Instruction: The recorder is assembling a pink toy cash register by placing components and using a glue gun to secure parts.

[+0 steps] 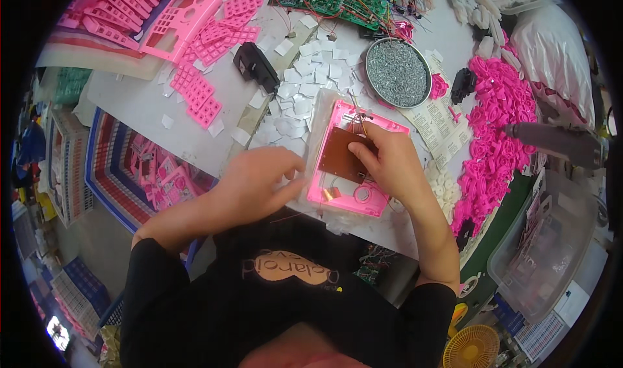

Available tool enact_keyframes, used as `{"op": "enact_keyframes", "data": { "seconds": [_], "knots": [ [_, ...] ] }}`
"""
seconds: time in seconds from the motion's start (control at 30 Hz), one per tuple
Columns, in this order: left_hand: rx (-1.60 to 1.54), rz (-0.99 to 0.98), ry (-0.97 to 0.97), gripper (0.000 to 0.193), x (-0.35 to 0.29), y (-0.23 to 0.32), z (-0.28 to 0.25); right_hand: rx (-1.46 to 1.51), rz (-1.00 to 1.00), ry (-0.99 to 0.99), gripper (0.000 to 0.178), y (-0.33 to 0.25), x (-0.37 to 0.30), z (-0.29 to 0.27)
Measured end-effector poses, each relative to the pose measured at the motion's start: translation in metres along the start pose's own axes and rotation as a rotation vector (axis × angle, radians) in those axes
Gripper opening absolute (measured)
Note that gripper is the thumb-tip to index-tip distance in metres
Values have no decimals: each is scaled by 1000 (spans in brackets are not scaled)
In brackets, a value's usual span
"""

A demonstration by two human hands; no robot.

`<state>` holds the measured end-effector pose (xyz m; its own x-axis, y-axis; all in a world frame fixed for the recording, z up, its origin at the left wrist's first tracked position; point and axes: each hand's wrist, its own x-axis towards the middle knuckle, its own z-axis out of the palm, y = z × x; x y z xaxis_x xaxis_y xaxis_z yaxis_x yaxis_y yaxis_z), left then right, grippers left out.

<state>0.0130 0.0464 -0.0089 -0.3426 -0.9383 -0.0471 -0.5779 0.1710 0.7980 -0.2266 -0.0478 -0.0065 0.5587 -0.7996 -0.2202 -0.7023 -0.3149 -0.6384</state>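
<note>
A pink plastic housing (381, 205) lies at the table's near edge in front of me, its inside facing up, partly on a clear plastic bag (316, 125). Over it sits a brown circuit board (344, 153), tilted, with thin wires at its far end. My right hand (392, 157) grips the board, thumb on its brown face and fingers hidden at the far edge. To the left of the housing is my left hand (263, 178), its fingers half curled and apart, nothing between them. A small brass-coloured piece (331, 193) shows in the housing's near left corner.
Beyond the housing stands a round tray of small screws (398, 73). White paper squares (311, 70), a black plastic part (256, 68) and pink keypads (195, 95) lie to the left. Pink parts (493, 128) heap at right beside a power screwdriver (555, 142); green circuit boards (331, 1) lie behind.
</note>
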Motion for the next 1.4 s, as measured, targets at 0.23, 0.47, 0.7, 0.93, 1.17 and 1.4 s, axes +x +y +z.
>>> {"op": "enact_keyframes", "data": {
  "seconds": [0.23,0.47,0.7,0.93,1.17,1.4],
  "knots": [
    [396,448,-56,44,22,-7,17,-369,-133,405,55,-12,-2,9],
    [577,476,-132,48,25,-2,19,-391,-319,248,49,-7,-54,43],
    [470,376,-438,33,66,19,-6,-597,-257,164,55,-25,-55,39],
    [513,576,10,11,246,-17,24,-604,-274,182,51,-28,-47,43],
    [722,708,44,10,268,-21,55,-489,-261,213,48,-27,-53,37],
    [573,653,116,13,242,-11,21,-138,-502,1411,46,26,-67,-85]
  ]
}}
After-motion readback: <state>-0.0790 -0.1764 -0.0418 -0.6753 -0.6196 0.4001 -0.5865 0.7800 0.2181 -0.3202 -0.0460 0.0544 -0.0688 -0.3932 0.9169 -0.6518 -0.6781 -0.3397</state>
